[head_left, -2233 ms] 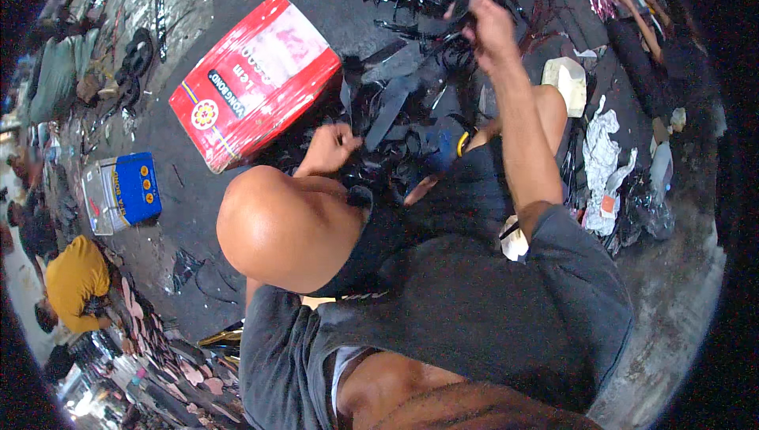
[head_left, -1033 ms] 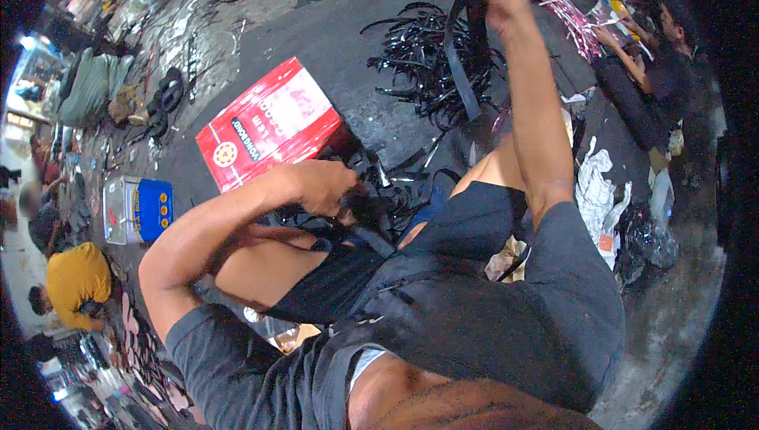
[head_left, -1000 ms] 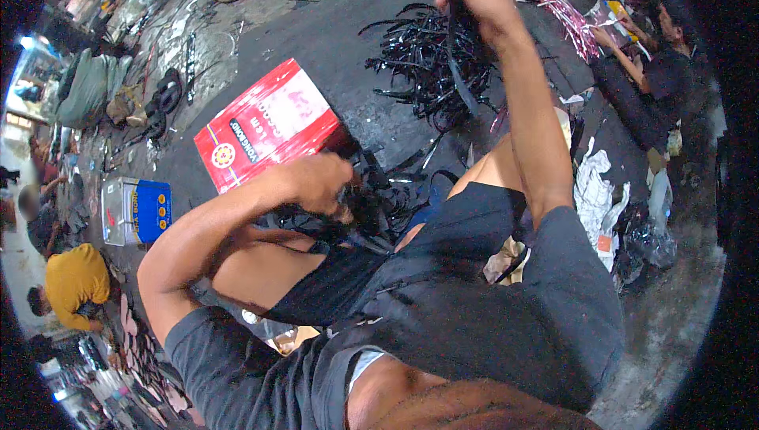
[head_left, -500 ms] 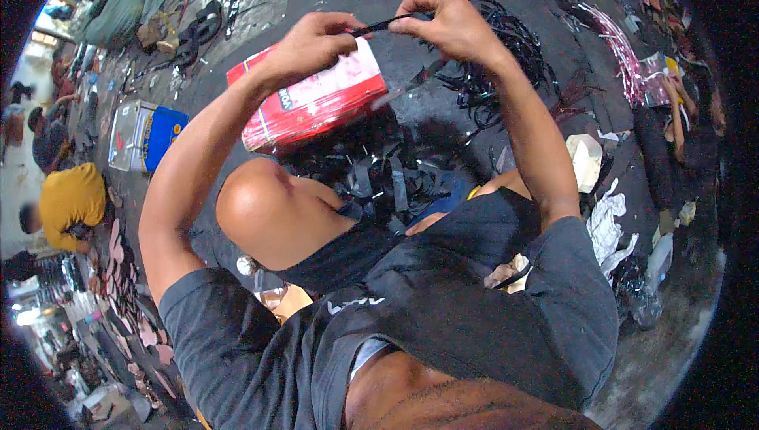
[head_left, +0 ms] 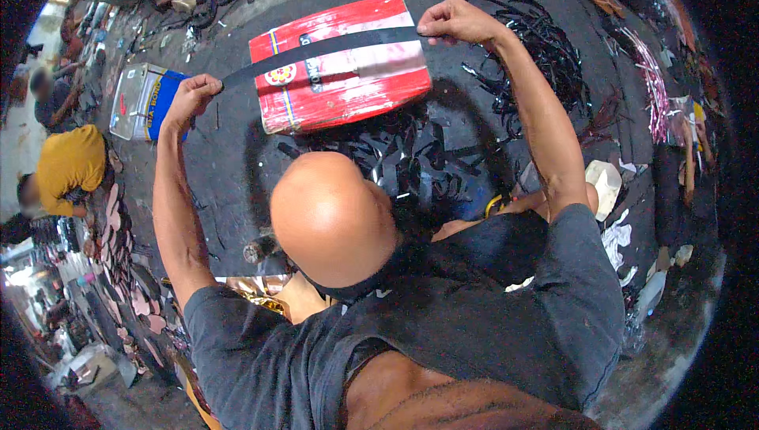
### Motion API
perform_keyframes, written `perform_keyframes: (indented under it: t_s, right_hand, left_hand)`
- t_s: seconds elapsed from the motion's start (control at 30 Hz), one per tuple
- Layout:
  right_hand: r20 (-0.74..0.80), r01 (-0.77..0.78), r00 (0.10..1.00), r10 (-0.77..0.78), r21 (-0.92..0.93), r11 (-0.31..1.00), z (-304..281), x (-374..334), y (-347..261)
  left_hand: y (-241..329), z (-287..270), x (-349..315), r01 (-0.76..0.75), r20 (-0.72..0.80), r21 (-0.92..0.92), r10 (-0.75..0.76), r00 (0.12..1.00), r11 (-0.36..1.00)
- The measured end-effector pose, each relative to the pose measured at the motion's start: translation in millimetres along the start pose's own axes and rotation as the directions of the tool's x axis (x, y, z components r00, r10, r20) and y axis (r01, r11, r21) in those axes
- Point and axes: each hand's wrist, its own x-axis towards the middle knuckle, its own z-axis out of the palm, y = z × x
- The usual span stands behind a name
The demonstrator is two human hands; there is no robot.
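A long flat black strip (head_left: 340,47) is stretched between my hands, passing above a red and white plastic-wrapped box (head_left: 360,102). My left hand (head_left: 192,99) pinches one end, beside a blue and silver tin. At the other end my right hand (head_left: 460,22) grips the strip between thumb and fingers, just past the box's right end. Whether the strip touches the top of the box, I cannot tell. Black scraps (head_left: 407,157) lie between the box and my bent knee.
A tangled heap of shiny black strips (head_left: 538,62) lies to the right. The tin (head_left: 134,106) stands at the left, with a person in a yellow shirt (head_left: 71,169) beyond it. Flat pink pieces (head_left: 118,248) are scattered near that person; pink strands (head_left: 652,86) lie far right.
My hands have moved apart, the left one far to the left and down, drawing the black strip out to its length across the box. The view has shifted slightly.
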Motion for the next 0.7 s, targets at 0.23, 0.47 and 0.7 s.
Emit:
perform_keyframes:
  t_s: [0.23, 0.47, 0.7]
  right_hand:
    - [-0.252, 0.003, 0.951, -0.178, -0.569, 0.822, 51.9, 63.1, 32.6]
    - [-0.452, -0.064, 0.868, -0.206, -0.514, 0.856, 70.3, 51.4, 25.3]
    - [-0.413, 0.075, 0.745, -0.523, -0.728, 0.682, 66.0, 38.1, 48.4]
  left_hand:
    - [43.5, 84.3, 31.8, 0.242, -0.472, 0.867, 0.559, 0.682, 0.436]
    - [127.7, 281.6, 90.5, -0.672, -0.266, 0.092, 0.668, 0.695, 0.735]
    - [119.8, 318.9, 100.0, -0.729, -0.375, 0.001, 0.676, 0.634, 0.685]
